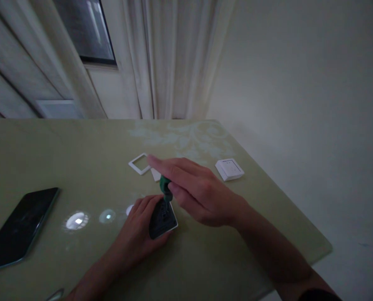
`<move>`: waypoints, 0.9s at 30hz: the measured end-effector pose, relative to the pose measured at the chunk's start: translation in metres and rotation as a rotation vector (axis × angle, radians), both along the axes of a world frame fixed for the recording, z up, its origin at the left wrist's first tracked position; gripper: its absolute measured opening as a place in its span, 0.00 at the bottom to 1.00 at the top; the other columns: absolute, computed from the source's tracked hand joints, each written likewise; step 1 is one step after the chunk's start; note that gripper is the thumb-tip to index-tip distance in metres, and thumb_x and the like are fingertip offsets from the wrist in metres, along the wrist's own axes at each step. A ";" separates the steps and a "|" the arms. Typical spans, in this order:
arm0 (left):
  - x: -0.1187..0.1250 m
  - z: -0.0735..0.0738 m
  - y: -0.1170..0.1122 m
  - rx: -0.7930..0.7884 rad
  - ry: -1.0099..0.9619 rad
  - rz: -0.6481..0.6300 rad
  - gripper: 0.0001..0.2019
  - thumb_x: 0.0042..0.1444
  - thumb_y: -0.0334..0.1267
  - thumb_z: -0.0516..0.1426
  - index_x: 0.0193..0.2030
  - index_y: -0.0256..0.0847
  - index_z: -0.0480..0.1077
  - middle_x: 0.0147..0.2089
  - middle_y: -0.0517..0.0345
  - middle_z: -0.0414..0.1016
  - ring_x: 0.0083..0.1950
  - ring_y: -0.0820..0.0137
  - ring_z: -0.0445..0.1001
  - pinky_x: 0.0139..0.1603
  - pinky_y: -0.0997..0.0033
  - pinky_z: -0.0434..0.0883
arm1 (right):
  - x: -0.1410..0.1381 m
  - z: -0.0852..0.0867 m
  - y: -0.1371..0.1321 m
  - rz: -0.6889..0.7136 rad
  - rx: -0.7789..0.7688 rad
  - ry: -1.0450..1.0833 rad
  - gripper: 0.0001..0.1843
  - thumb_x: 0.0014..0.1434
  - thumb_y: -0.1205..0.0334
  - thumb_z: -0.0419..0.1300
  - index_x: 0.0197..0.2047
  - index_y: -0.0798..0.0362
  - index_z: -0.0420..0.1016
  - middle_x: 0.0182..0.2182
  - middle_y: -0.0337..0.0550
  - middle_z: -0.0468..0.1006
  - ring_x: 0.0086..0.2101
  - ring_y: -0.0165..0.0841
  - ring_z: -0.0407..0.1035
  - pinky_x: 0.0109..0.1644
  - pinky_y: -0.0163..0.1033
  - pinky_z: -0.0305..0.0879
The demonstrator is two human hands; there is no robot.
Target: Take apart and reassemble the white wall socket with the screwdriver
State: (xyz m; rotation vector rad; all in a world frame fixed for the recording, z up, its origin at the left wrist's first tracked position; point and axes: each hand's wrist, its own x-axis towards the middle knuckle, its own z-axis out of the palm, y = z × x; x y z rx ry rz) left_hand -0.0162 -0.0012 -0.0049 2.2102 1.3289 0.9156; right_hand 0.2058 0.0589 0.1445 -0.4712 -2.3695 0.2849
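Head — hands [202, 192] holding screwdriver [164, 184], dark panel [159, 224]

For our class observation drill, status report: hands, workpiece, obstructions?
Left hand gripping black panel. Right hand holding green tool, its lower end at the panel. White frame lies beyond, out of the way.

Plate [155, 174] seemingly behind panel [160, 225], device [21, 228] left

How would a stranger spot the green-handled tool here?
On the large pale-green table, find the right hand. It holds the tool over a dark-faced panel gripped by the left hand. Its deep green colour sets it apart from the white frame beyond.
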 end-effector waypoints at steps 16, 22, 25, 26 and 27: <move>0.000 0.000 0.000 -0.023 0.019 -0.010 0.33 0.58 0.41 0.69 0.68 0.55 0.65 0.61 0.50 0.77 0.60 0.44 0.76 0.59 0.38 0.78 | 0.000 0.000 -0.001 0.054 0.037 0.008 0.27 0.82 0.59 0.48 0.76 0.64 0.65 0.58 0.57 0.80 0.57 0.38 0.75 0.62 0.44 0.74; 0.000 0.001 0.000 -0.025 0.024 -0.020 0.32 0.58 0.38 0.68 0.68 0.55 0.66 0.62 0.50 0.78 0.60 0.44 0.76 0.59 0.38 0.77 | 0.000 0.001 -0.002 -0.075 0.180 0.049 0.25 0.78 0.50 0.59 0.67 0.58 0.77 0.44 0.48 0.83 0.45 0.37 0.77 0.56 0.44 0.75; 0.000 -0.003 0.000 0.005 0.018 0.000 0.33 0.56 0.40 0.69 0.68 0.53 0.66 0.61 0.49 0.78 0.60 0.44 0.76 0.58 0.38 0.77 | -0.001 0.002 -0.002 0.047 0.069 0.006 0.24 0.82 0.62 0.49 0.72 0.65 0.70 0.55 0.54 0.82 0.54 0.36 0.76 0.60 0.41 0.74; 0.000 -0.004 0.000 0.016 0.020 0.003 0.33 0.56 0.40 0.69 0.67 0.53 0.66 0.61 0.49 0.78 0.59 0.44 0.76 0.58 0.38 0.78 | -0.001 0.001 -0.002 0.038 0.086 0.021 0.23 0.81 0.62 0.50 0.70 0.64 0.73 0.52 0.53 0.83 0.51 0.35 0.76 0.58 0.40 0.74; 0.000 -0.005 0.000 0.020 0.029 -0.001 0.33 0.56 0.40 0.69 0.67 0.54 0.66 0.60 0.50 0.78 0.59 0.45 0.77 0.58 0.39 0.78 | 0.000 0.001 -0.002 0.000 0.133 0.045 0.21 0.81 0.60 0.54 0.67 0.62 0.77 0.46 0.49 0.83 0.46 0.35 0.77 0.55 0.40 0.75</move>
